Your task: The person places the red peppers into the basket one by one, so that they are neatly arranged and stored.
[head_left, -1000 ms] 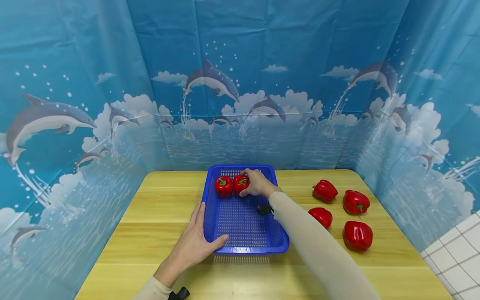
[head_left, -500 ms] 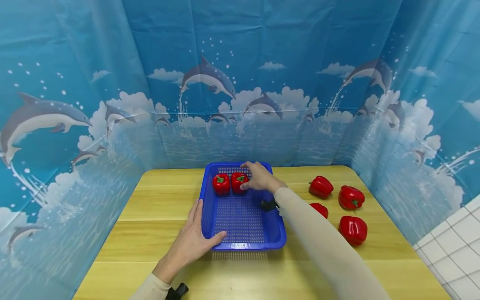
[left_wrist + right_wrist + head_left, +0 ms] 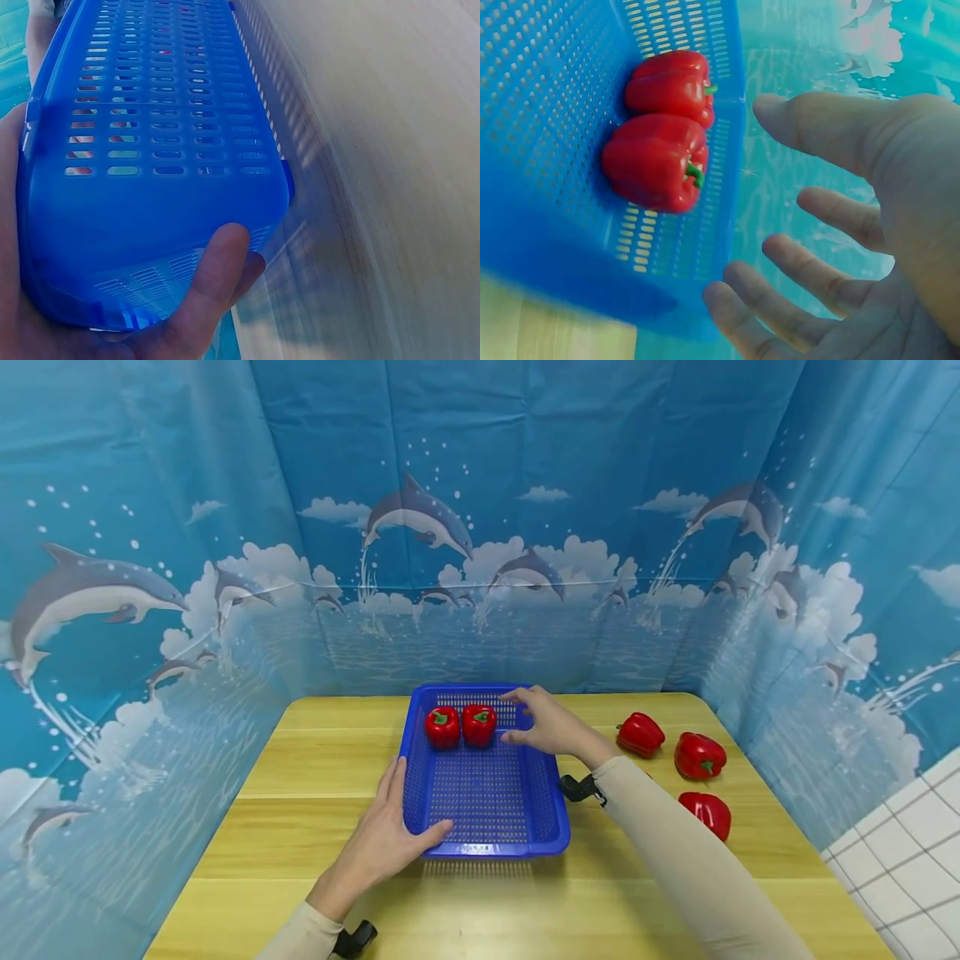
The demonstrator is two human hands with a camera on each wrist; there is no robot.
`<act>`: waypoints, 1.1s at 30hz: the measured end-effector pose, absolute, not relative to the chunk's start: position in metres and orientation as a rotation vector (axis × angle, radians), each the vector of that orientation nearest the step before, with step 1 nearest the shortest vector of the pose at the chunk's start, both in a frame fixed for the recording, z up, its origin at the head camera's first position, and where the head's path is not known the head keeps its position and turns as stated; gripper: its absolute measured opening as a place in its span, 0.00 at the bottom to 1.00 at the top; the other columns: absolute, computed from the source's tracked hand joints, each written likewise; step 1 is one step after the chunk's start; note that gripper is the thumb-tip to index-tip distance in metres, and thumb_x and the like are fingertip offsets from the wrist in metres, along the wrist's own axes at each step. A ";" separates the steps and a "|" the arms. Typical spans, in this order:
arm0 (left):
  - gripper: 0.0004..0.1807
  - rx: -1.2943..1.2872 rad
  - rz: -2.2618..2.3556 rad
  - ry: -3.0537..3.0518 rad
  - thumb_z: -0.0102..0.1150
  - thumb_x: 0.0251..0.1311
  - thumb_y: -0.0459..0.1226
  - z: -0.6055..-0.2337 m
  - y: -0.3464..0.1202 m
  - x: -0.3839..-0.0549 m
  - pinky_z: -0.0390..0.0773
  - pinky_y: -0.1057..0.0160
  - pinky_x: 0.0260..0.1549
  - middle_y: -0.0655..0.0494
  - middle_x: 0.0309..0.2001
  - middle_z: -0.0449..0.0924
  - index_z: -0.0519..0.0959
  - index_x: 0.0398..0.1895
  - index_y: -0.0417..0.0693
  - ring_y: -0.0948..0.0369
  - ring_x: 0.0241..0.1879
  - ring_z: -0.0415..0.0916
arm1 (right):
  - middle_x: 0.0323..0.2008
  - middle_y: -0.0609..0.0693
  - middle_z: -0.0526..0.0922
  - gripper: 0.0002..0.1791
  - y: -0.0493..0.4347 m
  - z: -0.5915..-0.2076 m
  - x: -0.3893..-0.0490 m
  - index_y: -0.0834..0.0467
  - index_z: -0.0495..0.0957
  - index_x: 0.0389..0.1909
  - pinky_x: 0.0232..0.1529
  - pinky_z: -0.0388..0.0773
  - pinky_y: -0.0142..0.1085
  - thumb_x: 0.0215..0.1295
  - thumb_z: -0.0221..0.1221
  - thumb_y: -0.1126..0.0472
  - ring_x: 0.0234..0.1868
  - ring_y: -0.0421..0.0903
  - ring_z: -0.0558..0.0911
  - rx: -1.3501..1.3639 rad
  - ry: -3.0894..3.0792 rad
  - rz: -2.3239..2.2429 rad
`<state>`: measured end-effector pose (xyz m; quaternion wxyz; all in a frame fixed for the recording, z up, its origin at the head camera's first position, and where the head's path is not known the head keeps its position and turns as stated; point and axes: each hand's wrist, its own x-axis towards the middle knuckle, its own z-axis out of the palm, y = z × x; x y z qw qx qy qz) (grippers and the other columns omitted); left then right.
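Note:
Two red bell peppers with green stems, a left one and a right one, stand side by side at the far end of a blue perforated plastic basket. My right hand hovers over the basket's far right side, fingers spread and holding nothing; the right wrist view shows a gap between its fingertips and the peppers. My left hand grips the basket's near left corner, thumb over the front rim and fingers along the left wall.
Right of the basket, more red bell peppers lie on the wooden table: a far one, one near the right edge and one partly behind my right forearm. A dolphin-print curtain closes off the back and sides.
My right hand has let go of the right pepper in the basket and drawn back to the right, its fingers spreading. The left hand stays at the basket's corner.

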<state>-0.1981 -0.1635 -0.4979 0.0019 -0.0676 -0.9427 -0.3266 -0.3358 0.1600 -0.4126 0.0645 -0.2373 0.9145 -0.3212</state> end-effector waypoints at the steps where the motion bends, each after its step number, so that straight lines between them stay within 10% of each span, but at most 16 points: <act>1: 0.75 -0.212 -1.023 -2.958 0.75 0.69 0.70 -0.498 -0.164 -0.198 0.75 0.24 0.80 0.39 0.99 0.38 0.39 0.99 0.44 0.27 0.88 0.65 | 0.82 0.68 0.72 0.40 0.163 -0.412 -0.332 0.58 0.71 0.88 0.78 0.84 0.65 0.82 0.74 0.52 0.81 0.70 0.79 -0.730 2.763 -0.971; 33: 0.75 -0.200 -1.032 -2.963 0.75 0.68 0.70 -0.499 -0.165 -0.200 0.75 0.24 0.80 0.41 0.99 0.38 0.39 0.99 0.46 0.28 0.89 0.64 | 0.70 0.63 0.84 0.35 0.276 -0.440 -0.263 0.56 0.82 0.78 0.65 0.90 0.67 0.74 0.81 0.52 0.67 0.68 0.87 -0.778 3.085 -0.855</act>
